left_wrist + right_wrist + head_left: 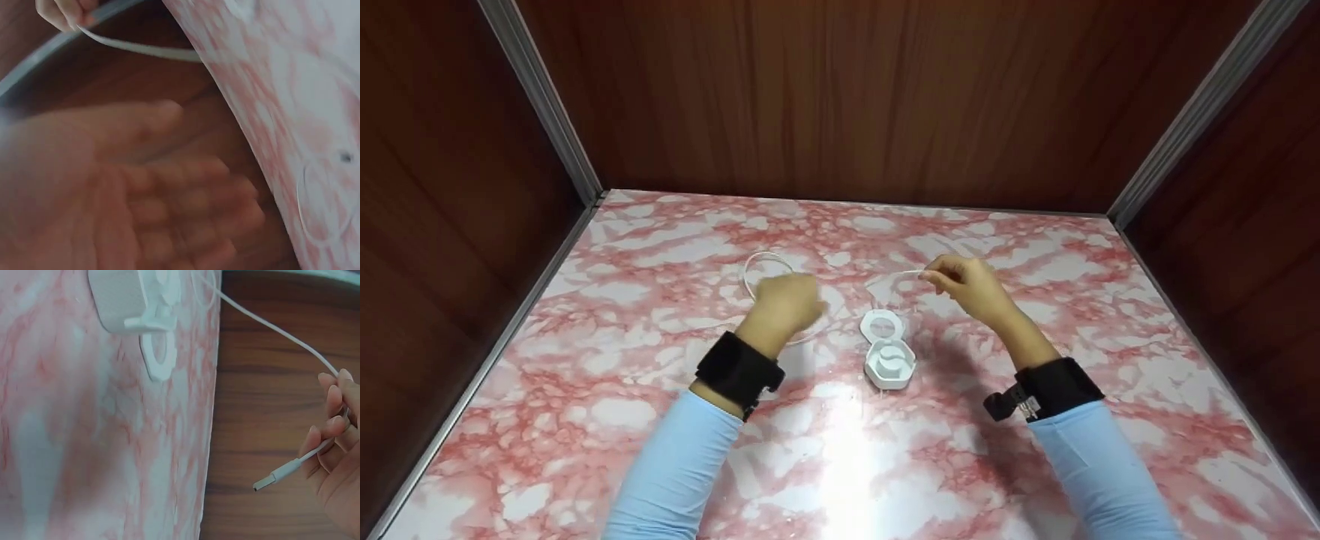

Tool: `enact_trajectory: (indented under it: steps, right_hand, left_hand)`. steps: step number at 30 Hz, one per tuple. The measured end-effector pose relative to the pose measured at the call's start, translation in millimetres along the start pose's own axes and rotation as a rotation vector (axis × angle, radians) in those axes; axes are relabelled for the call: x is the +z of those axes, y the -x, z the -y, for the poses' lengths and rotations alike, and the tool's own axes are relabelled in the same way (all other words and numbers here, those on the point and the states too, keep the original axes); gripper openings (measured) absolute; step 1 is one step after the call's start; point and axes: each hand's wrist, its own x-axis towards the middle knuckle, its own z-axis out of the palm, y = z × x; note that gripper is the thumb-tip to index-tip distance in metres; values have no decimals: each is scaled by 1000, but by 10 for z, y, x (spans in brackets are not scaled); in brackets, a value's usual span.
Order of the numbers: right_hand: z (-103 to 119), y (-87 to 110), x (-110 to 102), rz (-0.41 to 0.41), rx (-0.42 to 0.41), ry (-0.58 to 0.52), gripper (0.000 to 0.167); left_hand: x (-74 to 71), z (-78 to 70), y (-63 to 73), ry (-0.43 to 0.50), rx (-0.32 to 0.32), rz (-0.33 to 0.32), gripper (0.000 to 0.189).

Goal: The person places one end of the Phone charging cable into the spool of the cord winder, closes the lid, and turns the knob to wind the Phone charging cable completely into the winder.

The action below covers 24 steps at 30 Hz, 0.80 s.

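A white USB cable (275, 328) is pinched in my right hand (971, 289), raised at the right of centre. Its USB-A plug (277, 475) hangs free below the fingers in the right wrist view. My left hand (786, 304) is blurred; the left wrist view shows its palm with fingers extended, holding nothing. Behind that hand, a loop of the white cable (765, 253) shows. Between the hands stands a small white hexagonal box (889, 366), its ring-shaped lid (882, 326) swung back toward the far side. A curved divider is visible inside the box.
A red-and-white marbled tabletop (607, 450) lies under both hands. Dark wood-grain panels (840, 97) enclose it at the back and sides, with metal strips (544, 97) at the corners. Glare brightens the table's front middle.
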Motion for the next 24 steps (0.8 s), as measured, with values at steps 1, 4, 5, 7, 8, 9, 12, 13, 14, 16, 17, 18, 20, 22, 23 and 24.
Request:
enact_trajectory:
  steps: [1, 4, 5, 7, 8, 9, 12, 13, 14, 16, 17, 18, 20, 22, 23, 24]
  right_hand:
    - [26, 2, 25, 8, -12, 11, 23]
    - [114, 9, 87, 31, -47, 28, 21]
    - [141, 9, 107, 40, -61, 29, 22]
    - [191, 10, 145, 56, -92, 38, 21]
    - [215, 12, 163, 65, -102, 40, 21]
    - [234, 13, 180, 76, -110, 38, 22]
    - [272, 23, 213, 106, -120, 30, 21]
    - [282, 29, 218, 116, -121, 29, 20]
    - [282, 32, 223, 125, -124, 29, 20]
    - [271, 37, 222, 139, -127, 32, 19]
    - [260, 37, 218, 143, -129, 30, 19]
    - [245, 38, 210, 145, -129, 27, 19]
    - [202, 39, 189, 142, -127, 15, 19]
    - [154, 44, 154, 131, -119, -1, 21]
    - [126, 47, 133, 123, -113, -5, 21]
    - [98, 52, 109, 115, -101, -7, 22]
  left_hand:
    - [16, -70, 3, 49, 87, -32, 33]
    - [73, -261, -20, 161, 317, -136, 40]
    - [91, -313, -35, 186, 367, -163, 43]
    - [130, -386, -73, 208, 418, -193, 43]
    - [156, -407, -94, 225, 430, -198, 40]
    - [183, -418, -112, 241, 440, -202, 37]
    - [256, -422, -156, 313, 448, -183, 21]
    - [277, -416, -165, 340, 443, -176, 18]
    - [296, -409, -170, 361, 440, -176, 16]
    - [318, -391, -172, 391, 425, -167, 18]
    - [324, -381, -173, 402, 421, -164, 19]
    - [326, -370, -172, 410, 420, -166, 19]
    - [327, -343, -175, 418, 419, -170, 19]
    - [322, -307, -180, 427, 421, -174, 19]
    - [321, -283, -184, 431, 419, -175, 19]
    - [319, -255, -187, 434, 414, -177, 19]
